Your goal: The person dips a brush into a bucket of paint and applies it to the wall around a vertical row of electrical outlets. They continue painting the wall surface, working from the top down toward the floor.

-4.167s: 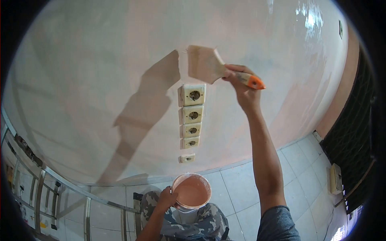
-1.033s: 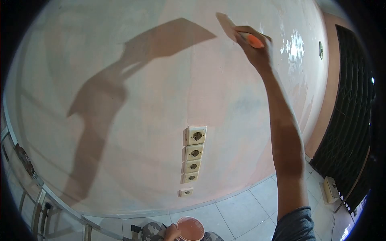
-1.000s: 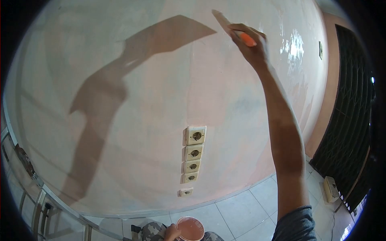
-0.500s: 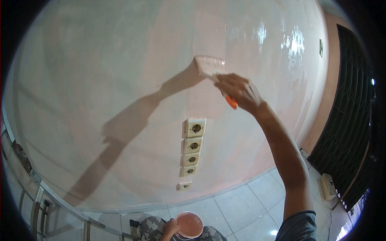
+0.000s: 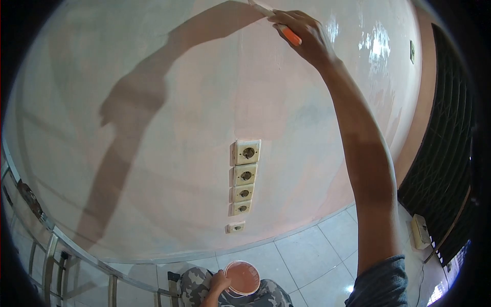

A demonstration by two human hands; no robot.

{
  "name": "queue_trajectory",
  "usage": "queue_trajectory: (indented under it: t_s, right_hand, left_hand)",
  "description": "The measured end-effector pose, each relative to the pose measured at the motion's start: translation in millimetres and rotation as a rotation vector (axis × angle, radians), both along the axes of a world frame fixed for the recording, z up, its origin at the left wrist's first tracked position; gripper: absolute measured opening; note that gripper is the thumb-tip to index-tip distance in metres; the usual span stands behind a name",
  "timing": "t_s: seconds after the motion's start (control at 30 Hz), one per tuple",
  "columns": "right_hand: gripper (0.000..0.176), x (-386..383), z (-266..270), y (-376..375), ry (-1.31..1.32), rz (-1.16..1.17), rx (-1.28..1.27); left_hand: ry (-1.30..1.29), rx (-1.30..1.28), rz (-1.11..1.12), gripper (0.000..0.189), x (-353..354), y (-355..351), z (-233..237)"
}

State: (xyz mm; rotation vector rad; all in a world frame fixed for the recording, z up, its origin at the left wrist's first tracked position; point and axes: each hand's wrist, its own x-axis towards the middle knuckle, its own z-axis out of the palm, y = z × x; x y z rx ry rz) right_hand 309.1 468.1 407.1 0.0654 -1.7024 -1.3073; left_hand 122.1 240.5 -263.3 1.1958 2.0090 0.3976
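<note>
My right hand is raised high against the wall, closed around a paintbrush with an orange handle end. The brush's bristles are mostly cut off by the top edge of the view. Low in front of me, my left hand grips the rim of a small bucket of pink paint. The wall shows pale pink patches over a greyish-green coat, with glossy spots at the upper right.
A column of several wall sockets runs down the middle of the wall. At the lower left lies a metal ladder. White floor tiles lie below; a dark folding gate and a pale box are on the right.
My right hand has moved up the wall with the paintbrush, and its shadow has risen too. My left hand still holds the bucket. The view has shifted slightly.
</note>
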Motion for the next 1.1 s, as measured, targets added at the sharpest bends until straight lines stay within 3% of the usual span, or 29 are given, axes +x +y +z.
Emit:
queue_trajectory:
  t_s: [0.13,0.2,0.33,0.43,0.5,0.6,0.77,1.0,1.1]
  right_hand:
    - [0.028,-1.5,-25.9,4.0,-0.067,-0.036,-0.071]
    - [0.029,6.9,-69.0,13.5,-0.115,-0.04,-0.259]
    - [0.024,24.1,-165.1,-15.9,-0.212,-0.082,-0.333]
    - [0.025,35.8,-203.0,-38.9,-0.253,-0.161,-0.412]
    - [0.026,36.5,-202.1,-40.6,-0.223,-0.137,-0.416]
    - [0.028,30.2,-180.3,-37.9,-0.13,-0.038,-0.405]
    - [0.028,8.7,-144.3,-13.3,-0.044,-0.062,-0.281]
    - [0.031,18.6,-231.3,-23.9,-0.212,-0.116,-0.4]
    - [0.027,29.1,-242.8,-48.3,-0.138,-0.044,-0.537]
  left_hand:
    - [0.003,-0.002,-0.017,0.041,-5.1,3.5,-15.9]
    - [-0.004,0.008,-0.027,0.041,-4.8,0.2,-20.3]
    - [-0.057,-0.026,-0.015,0.041,-5.0,3.0,-17.3]
    - [0.003,0.028,-0.023,0.04,-2.0,-0.2,-12.3]
    - [0.005,-0.018,-0.033,0.039,1.0,-3.8,13.8]
    - [0.085,0.038,-0.076,0.039,2.2,-4.6,12.0]
    - [0.029,-0.011,-0.037,0.038,3.4,-3.7,10.0]
    - [-0.005,0.003,-0.019,0.039,3.3,-4.6,11.2]
    - [0.059,0.055,-0.045,0.039,0.8,-3.5,-0.8]
